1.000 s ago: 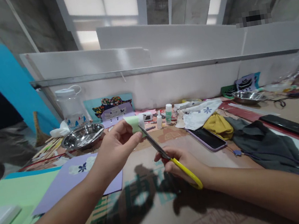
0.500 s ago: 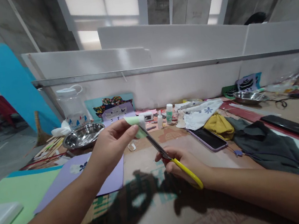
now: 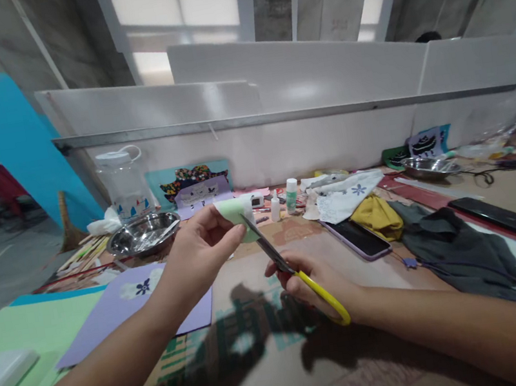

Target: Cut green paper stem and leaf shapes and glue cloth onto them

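Between thumb and fingers, my left hand (image 3: 206, 237) pinches a small light green piece (image 3: 232, 210) with a white edge. My right hand (image 3: 313, 279) grips yellow-handled scissors (image 3: 275, 255), whose blades point up and left and meet the green piece beside my left thumb. How far the blades are parted is hard to tell. Below my left wrist lies a purple sheet (image 3: 96, 316) bearing a dark blue flower on white.
A steel bowl (image 3: 142, 234) and clear jug (image 3: 125, 188) stand at the left back. Small bottles (image 3: 292, 195) stand centre back. Right are a phone (image 3: 358, 239), yellow cloth (image 3: 377, 218), grey cloth (image 3: 454, 253) and black device (image 3: 512, 221). Green paper (image 3: 6, 337) lies left.
The green piece has turned and shows more of its face, with the blade tips now over it. My left hand has shifted slightly right; my right hand has hardly moved.
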{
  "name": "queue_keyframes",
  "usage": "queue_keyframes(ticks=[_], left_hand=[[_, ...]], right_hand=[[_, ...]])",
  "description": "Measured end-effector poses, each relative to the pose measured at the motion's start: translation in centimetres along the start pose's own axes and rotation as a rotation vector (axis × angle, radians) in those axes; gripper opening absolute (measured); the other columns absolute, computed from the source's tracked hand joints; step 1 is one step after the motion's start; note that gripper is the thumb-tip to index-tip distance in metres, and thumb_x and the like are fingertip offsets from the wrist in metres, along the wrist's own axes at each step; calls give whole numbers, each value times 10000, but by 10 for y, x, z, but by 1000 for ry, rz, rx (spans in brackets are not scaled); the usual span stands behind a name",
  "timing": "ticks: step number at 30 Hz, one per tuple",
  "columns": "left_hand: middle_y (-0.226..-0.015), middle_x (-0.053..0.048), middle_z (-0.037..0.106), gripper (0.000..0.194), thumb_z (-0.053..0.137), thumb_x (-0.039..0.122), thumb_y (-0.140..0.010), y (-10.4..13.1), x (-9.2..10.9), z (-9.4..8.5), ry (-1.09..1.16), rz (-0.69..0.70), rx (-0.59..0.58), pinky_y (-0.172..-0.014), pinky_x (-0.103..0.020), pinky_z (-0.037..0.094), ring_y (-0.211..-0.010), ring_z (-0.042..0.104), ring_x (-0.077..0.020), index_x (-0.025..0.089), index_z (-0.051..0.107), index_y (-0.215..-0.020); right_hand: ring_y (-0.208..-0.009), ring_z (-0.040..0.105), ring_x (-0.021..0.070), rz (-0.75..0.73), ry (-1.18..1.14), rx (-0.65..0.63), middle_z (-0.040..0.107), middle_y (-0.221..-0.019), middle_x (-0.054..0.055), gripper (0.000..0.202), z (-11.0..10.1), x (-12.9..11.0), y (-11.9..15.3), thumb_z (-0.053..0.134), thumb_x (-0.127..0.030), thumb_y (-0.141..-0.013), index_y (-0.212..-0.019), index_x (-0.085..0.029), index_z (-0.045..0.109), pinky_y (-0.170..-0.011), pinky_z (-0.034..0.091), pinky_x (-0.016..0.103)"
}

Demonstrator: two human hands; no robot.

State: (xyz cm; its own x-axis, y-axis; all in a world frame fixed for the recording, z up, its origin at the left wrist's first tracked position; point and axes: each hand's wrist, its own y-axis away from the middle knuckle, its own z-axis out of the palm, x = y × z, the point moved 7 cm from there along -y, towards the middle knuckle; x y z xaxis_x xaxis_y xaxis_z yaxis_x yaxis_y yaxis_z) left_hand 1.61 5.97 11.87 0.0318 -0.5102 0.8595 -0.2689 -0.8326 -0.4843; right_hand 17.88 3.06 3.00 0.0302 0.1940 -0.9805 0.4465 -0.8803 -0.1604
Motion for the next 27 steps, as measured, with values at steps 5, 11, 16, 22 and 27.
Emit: queue_keyframes(ticks=[5,11,16,22,27], left_hand=[[-1008,-30,772,203,703,291,-874,-1,3,2,-25,3,2,-816,-284,567,-897,721,-180,213,674,-1059],[-1013,-43,771,235,715,312,-859,0,3,3,10,-14,8,-860,-326,578,-879,720,-188,208,679,-1066],[-1034,-34,769,235,730,298,-861,-1,0,3,65,-25,1,-879,-300,570,-905,713,-172,219,682,-1077],[-1031,-20,764,228,750,294,-860,0,-4,4,113,-47,-9,-873,-266,560,-895,699,-149,229,699,-1072],[-1102,-49,759,319,765,357,-859,-3,-9,0,160,-73,-5,-833,-273,558,-970,699,-190,224,718,-1145]], right_hand=[[-517,343,55,12,-34,-8,457,-710,-64,648,0,3,-1,735,-724,-709,-1013,-170,591,-503,294,228],[-574,373,76,4,-1,24,486,-729,-44,648,-4,3,-1,764,-722,-673,-981,-169,625,-530,306,235],[-559,364,72,2,-28,22,488,-711,-50,640,-4,4,-2,784,-705,-661,-972,-169,623,-515,288,233],[-545,355,66,1,-27,25,500,-724,-42,626,-4,7,-3,783,-693,-672,-975,-168,625,-499,275,230],[-553,361,66,4,-7,30,503,-739,-35,637,-4,5,-2,776,-706,-666,-966,-162,636,-501,272,229]])
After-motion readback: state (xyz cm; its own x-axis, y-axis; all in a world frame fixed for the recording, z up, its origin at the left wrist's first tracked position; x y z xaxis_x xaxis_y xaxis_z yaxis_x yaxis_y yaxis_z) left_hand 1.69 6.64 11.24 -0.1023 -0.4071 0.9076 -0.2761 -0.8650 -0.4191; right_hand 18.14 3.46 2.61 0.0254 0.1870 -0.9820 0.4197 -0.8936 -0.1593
